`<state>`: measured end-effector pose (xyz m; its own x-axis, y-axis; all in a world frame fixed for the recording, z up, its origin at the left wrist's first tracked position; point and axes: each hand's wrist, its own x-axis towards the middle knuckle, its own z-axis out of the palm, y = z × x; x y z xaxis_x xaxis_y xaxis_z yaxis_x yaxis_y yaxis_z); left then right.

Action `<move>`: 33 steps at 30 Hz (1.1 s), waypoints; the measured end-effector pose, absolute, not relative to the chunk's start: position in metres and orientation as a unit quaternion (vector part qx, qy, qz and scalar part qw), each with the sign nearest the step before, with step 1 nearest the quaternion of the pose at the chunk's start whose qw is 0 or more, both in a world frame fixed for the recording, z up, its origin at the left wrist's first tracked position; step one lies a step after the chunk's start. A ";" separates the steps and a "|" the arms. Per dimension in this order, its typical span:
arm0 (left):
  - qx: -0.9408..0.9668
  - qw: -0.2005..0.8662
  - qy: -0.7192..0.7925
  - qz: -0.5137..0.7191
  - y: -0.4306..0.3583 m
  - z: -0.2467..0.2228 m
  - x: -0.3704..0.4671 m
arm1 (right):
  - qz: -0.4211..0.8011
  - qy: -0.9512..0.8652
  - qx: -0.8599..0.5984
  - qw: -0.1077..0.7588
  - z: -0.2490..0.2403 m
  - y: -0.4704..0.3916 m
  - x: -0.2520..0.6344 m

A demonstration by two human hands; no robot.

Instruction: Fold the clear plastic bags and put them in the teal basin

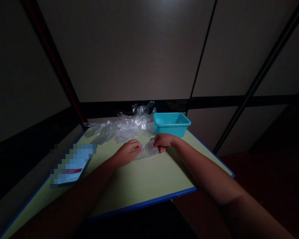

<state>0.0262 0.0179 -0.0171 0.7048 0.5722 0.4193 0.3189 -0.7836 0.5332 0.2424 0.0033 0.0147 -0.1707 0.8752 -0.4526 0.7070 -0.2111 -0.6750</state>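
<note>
A clear plastic bag [149,150] lies low over the middle of the table, stretched between my two hands. My left hand [128,152] pinches its left side with thumb and fingers. On the other side, my right hand [162,142] grips the bag's right edge, its fingers curled. Just behind my right hand stands a turquoise plastic basin [173,127]; I see no contents in it from here. A loose heap of clear plastic bags [132,125] is spread to the left of the basin, along the table's far side.
The pale green table [142,182] has a blue edge. At its left lies a flat light-blue booklet or packet [74,164], partly blurred out. Dark-trimmed panels [139,49] rise directly behind the table.
</note>
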 end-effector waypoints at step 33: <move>0.856 0.162 0.403 0.280 0.026 -0.024 0.023 | 0.025 -0.707 -0.706 0.030 -0.002 0.006 0.229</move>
